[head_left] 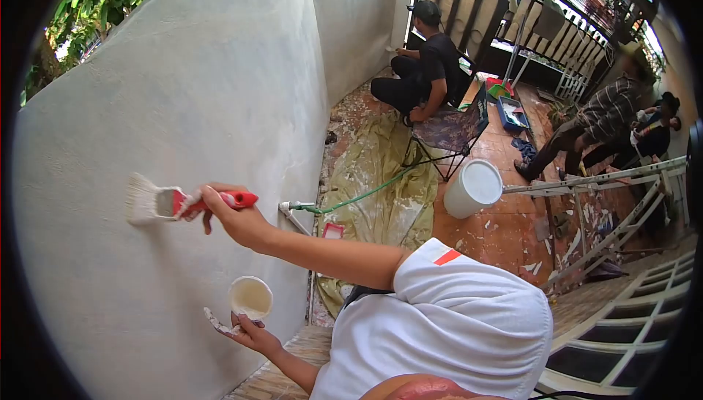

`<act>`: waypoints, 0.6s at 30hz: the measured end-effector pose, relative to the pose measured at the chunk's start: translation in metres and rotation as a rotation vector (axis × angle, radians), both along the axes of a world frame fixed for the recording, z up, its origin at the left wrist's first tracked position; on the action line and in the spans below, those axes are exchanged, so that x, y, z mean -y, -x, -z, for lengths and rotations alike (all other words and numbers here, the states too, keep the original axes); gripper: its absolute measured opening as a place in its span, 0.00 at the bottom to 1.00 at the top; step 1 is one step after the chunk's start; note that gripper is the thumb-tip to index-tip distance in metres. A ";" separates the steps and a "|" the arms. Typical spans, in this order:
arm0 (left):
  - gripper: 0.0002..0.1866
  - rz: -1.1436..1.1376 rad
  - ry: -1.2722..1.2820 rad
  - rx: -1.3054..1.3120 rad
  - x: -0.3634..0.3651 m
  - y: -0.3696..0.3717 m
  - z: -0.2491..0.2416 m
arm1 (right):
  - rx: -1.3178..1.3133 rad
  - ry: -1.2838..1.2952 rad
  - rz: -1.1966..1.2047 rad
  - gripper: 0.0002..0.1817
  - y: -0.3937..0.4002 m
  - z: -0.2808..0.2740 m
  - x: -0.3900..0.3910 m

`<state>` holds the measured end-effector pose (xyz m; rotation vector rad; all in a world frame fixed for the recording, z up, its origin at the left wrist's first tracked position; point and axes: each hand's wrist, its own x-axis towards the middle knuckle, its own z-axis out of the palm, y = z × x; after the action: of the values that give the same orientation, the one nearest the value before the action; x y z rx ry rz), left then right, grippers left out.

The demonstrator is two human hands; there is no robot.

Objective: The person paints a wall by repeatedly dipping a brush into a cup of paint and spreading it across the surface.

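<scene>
My right hand (pixel 233 218) is closed around the red handle of a wide paintbrush (pixel 156 202). The brush's pale, paint-coated bristles point left and lie against the grey-white wall (pixel 190 100). Lower down, my left hand (pixel 253 335) supports a small white tub (pixel 251 297) close to the wall, its fingers under and around the base. Pale paint shows inside the tub, and white smears cover the left fingertips. Thin whitish paint streaks the wall's surface.
A tap with a green hose (pixel 359 199) juts from the wall near my right forearm. Beyond are a yellowish drop sheet (pixel 381 173), a folding chair (pixel 454 125), a white bucket (pixel 474 186) and a ladder (pixel 622 232). A person (pixel 428 63) crouches by the far wall; others stand right.
</scene>
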<state>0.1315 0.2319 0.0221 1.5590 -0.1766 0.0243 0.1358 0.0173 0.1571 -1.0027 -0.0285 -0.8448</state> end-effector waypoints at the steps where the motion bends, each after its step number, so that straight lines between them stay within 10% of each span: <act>1: 0.30 0.028 0.000 0.019 -0.001 0.000 -0.001 | -0.057 0.015 0.063 0.17 0.000 0.039 -0.001; 8: 0.33 0.143 0.020 -0.057 -0.006 -0.004 -0.007 | -0.621 -0.006 0.188 0.16 0.023 0.180 0.014; 18: 0.34 0.204 0.112 -0.007 0.005 0.006 -0.023 | 0.236 0.103 0.082 0.19 -0.002 -0.068 0.037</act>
<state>0.1250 0.2264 0.0449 1.4232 -0.3228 -0.1297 0.1380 -0.0199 0.2251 -1.0009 -0.2353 -1.0424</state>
